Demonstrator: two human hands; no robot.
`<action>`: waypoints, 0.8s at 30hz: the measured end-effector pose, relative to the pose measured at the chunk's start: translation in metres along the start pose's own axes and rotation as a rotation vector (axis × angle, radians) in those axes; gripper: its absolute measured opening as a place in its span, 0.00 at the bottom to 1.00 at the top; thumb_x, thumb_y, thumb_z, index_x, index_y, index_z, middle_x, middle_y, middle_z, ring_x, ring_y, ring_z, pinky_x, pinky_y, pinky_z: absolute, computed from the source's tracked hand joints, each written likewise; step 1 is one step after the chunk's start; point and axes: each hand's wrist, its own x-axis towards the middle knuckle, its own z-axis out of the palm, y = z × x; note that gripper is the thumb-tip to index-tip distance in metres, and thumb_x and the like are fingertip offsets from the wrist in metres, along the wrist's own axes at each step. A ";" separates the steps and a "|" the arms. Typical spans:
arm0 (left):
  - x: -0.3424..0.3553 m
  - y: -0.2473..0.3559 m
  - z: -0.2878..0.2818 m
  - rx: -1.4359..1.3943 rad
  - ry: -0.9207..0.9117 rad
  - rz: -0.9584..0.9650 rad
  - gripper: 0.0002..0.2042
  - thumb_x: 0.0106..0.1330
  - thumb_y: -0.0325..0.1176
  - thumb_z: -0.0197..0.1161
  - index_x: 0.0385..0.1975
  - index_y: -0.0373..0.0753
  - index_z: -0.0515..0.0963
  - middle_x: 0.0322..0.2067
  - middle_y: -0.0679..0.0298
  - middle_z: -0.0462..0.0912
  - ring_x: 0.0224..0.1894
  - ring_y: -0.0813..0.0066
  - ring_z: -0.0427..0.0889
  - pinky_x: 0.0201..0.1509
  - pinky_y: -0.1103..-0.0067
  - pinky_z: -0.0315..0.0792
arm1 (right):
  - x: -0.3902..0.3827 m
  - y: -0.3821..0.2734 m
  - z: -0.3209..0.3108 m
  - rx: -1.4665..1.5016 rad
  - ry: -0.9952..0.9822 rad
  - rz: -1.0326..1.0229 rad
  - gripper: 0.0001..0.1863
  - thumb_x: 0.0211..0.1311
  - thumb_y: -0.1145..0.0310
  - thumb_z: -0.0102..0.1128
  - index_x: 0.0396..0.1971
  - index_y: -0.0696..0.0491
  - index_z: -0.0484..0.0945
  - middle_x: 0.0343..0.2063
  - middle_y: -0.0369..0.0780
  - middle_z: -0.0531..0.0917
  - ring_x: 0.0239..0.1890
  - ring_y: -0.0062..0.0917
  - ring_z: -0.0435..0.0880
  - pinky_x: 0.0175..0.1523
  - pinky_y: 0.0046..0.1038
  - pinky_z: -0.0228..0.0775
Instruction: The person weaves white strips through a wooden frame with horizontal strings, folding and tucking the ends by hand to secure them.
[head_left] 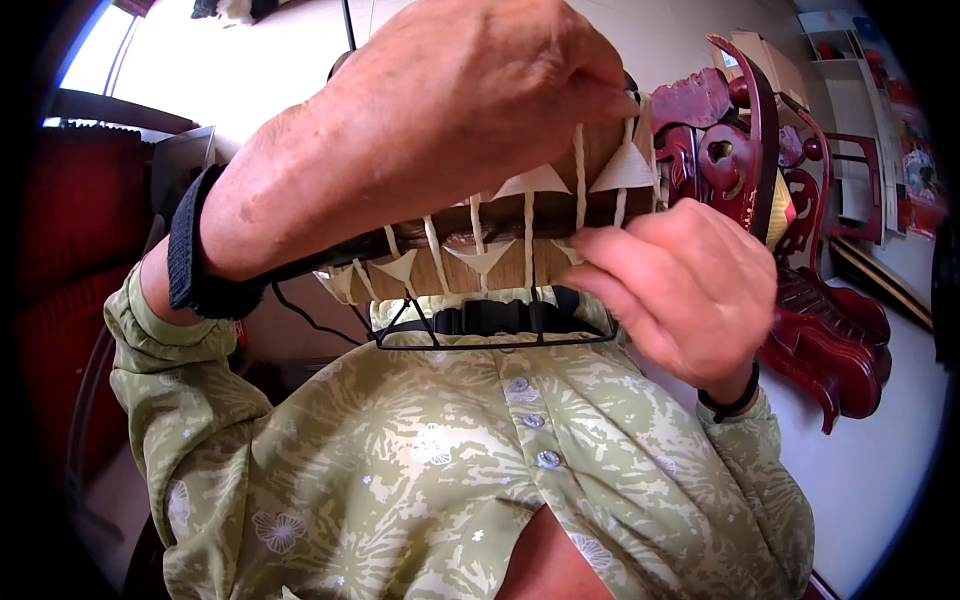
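Note:
In front of my chest is a brown, wood-grained piece (508,268) with off-white cords (434,256) running across it and pale triangular pieces (530,182) along its edges. My left hand (500,75) reaches over the top from the left. Its fingers are closed at the upper right, pinching a white cord (630,130). Lower on the same side, the fingers of my right hand (690,285) press together by the piece's lower right edge, slightly blurred. What lies between those fingertips is hidden. The left forearm covers much of the upper part.
A black wire frame (500,347) stands below the piece, close to my green patterned shirt (430,450). At the right are carved dark-red wooden furniture (760,160), a cardboard box (770,65) and shelving (850,100). Red upholstery (80,220) is at the left.

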 end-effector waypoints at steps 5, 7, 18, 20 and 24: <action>-0.001 0.004 0.008 0.035 0.002 0.010 0.12 0.73 0.36 0.57 0.38 0.35 0.84 0.27 0.49 0.85 0.30 0.54 0.88 0.36 0.65 0.80 | -0.001 -0.011 0.011 -0.144 0.006 -0.011 0.18 0.36 0.73 0.78 0.31 0.56 0.82 0.22 0.38 0.73 0.21 0.31 0.75 0.24 0.30 0.66; -0.005 0.008 0.008 0.052 0.013 -0.015 0.10 0.71 0.35 0.61 0.38 0.35 0.84 0.27 0.51 0.84 0.29 0.58 0.86 0.34 0.68 0.79 | 0.000 -0.013 0.013 -0.114 0.005 0.014 0.17 0.36 0.75 0.77 0.30 0.56 0.80 0.22 0.38 0.73 0.21 0.31 0.75 0.24 0.30 0.66; -0.014 -0.005 0.029 -0.021 0.147 -0.118 0.09 0.70 0.33 0.63 0.41 0.34 0.84 0.23 0.63 0.82 0.22 0.78 0.78 0.28 0.78 0.74 | -0.001 -0.013 0.011 0.104 0.005 0.110 0.13 0.37 0.79 0.75 0.26 0.56 0.80 0.21 0.39 0.74 0.20 0.32 0.75 0.24 0.30 0.66; -0.015 -0.015 0.033 0.013 0.201 -0.016 0.09 0.70 0.33 0.63 0.41 0.34 0.84 0.24 0.64 0.82 0.23 0.79 0.78 0.30 0.78 0.74 | -0.004 -0.009 0.006 0.162 -0.018 0.092 0.12 0.39 0.78 0.75 0.27 0.56 0.81 0.21 0.39 0.77 0.21 0.31 0.77 0.26 0.29 0.67; -0.016 -0.018 0.032 0.004 0.220 -0.109 0.10 0.70 0.32 0.63 0.42 0.33 0.84 0.25 0.64 0.83 0.27 0.80 0.78 0.34 0.79 0.74 | -0.006 0.000 -0.012 0.205 -0.004 0.159 0.11 0.46 0.76 0.75 0.32 0.59 0.85 0.25 0.40 0.83 0.27 0.28 0.80 0.32 0.27 0.71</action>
